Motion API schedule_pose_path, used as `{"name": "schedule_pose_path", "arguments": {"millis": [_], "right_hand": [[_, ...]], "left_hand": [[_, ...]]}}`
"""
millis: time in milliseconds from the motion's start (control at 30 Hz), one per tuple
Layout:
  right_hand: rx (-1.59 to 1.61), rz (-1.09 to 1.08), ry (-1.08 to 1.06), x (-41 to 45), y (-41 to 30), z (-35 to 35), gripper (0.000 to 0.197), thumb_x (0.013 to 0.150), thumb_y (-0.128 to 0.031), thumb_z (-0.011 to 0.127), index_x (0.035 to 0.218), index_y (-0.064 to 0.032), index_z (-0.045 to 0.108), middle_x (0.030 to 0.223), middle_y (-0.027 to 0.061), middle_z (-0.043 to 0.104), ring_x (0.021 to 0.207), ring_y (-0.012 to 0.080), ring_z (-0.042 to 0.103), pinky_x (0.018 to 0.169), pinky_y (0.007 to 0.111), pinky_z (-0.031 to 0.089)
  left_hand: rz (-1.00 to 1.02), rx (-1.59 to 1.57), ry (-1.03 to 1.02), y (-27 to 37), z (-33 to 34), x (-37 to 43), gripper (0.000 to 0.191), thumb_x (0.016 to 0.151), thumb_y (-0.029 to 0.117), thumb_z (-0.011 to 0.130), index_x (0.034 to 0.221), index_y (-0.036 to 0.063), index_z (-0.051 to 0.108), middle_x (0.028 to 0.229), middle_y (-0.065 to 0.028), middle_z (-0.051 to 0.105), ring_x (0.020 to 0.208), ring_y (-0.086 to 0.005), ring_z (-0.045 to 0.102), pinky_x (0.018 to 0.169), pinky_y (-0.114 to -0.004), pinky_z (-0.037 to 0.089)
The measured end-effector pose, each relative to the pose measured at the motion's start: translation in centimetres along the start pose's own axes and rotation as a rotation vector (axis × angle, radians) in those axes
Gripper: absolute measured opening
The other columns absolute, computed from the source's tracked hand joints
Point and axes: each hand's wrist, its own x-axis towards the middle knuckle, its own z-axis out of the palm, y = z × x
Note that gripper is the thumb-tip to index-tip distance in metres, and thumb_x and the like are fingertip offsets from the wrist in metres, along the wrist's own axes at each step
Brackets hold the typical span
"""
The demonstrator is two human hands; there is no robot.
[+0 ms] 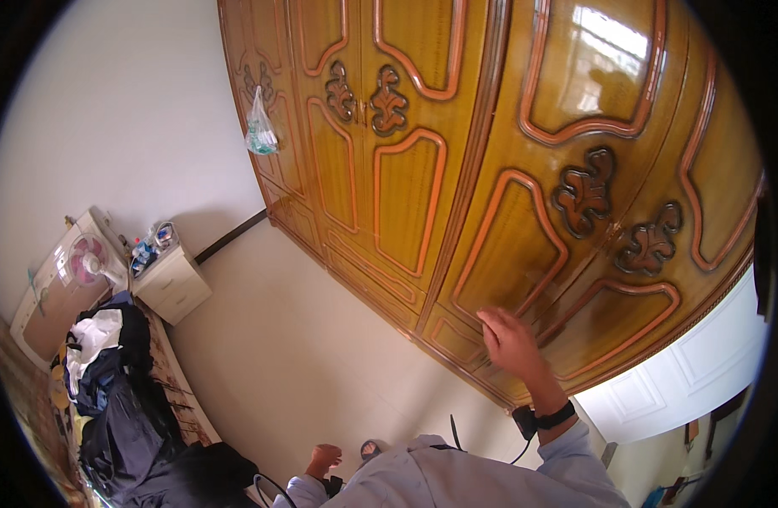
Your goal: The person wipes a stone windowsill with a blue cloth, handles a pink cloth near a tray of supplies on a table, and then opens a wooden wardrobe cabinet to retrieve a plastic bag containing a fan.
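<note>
My right hand (506, 340) is raised in front of the lower doors of a glossy wooden wardrobe (465, 190), its fingers bent; no object shows in it, and I cannot tell if it touches the wood. A black strap with a small device (526, 422) circles that wrist. Low beside my body hangs my left hand (326, 457), partly curled, with nothing visible in it. Dark carved ornaments (584, 192) decorate the wardrobe doors above my right hand. A plastic bag (261, 132) hangs on the wardrobe's far door.
Dark clothes (132, 419) and a white cloth (95, 340) are heaped on a bed at the left. A pink-bladed fan (88, 259) stands by the headboard, near a white bedside cabinet (176, 289) holding small items. At the right is a white panelled door (675, 368).
</note>
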Motion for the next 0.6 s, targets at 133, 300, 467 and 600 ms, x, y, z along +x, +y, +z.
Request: {"name": "schedule_pose_path", "arguments": {"millis": [133, 300, 467, 600], "right_hand": [[-0.022, 0.017, 0.007, 4.1, -0.4, 2.2, 0.026, 0.088, -0.003, 0.059, 0.114, -0.0013, 0.063, 0.112, 0.0179, 0.065, 0.101, 0.0372, 0.063, 0.085, 0.041, 0.053], [-0.042, 0.064, 0.033, 8.2, 1.4, 5.7, 0.027, 0.088, -0.002, 0.059, 0.115, -0.0010, 0.063, 0.113, 0.0180, 0.065, 0.102, 0.0376, 0.063, 0.086, 0.041, 0.053], [0.037, 0.064, 0.074, 13.4, 5.6, 10.5, 0.025, 0.090, -0.001, 0.058, 0.114, 0.0009, 0.063, 0.115, 0.0215, 0.064, 0.100, 0.0385, 0.064, 0.084, 0.039, 0.053], [0.064, 0.113, 0.076, 18.6, 8.9, 14.9, 0.027, 0.093, -0.003, 0.058, 0.119, 0.0014, 0.062, 0.118, 0.0215, 0.064, 0.093, 0.0314, 0.067, 0.076, 0.034, 0.054]], "left_hand": [[-0.067, -0.198, 0.025, 0.9, -3.9, 2.7, 0.013, 0.090, 0.009, 0.054, 0.082, 0.0094, 0.064, 0.072, -0.0038, 0.066, 0.063, -0.0174, 0.068, 0.050, -0.030, 0.053], [-0.082, -0.327, -0.061, 2.0, -4.9, 2.6, 0.007, 0.088, 0.011, 0.059, 0.084, 0.0078, 0.064, 0.077, -0.0053, 0.067, 0.065, -0.0181, 0.068, 0.051, -0.031, 0.054], [0.501, 0.315, -0.182, 1.9, -6.7, 4.5, 0.009, 0.089, 0.013, 0.060, 0.084, 0.0066, 0.064, 0.078, -0.0045, 0.067, 0.064, -0.0170, 0.066, 0.051, -0.032, 0.054], [0.800, 0.656, -0.111, 1.8, -10.0, 6.8, 0.006, 0.088, 0.010, 0.061, 0.082, 0.0078, 0.063, 0.076, -0.0036, 0.066, 0.063, -0.0161, 0.064, 0.050, -0.031, 0.053]]}}
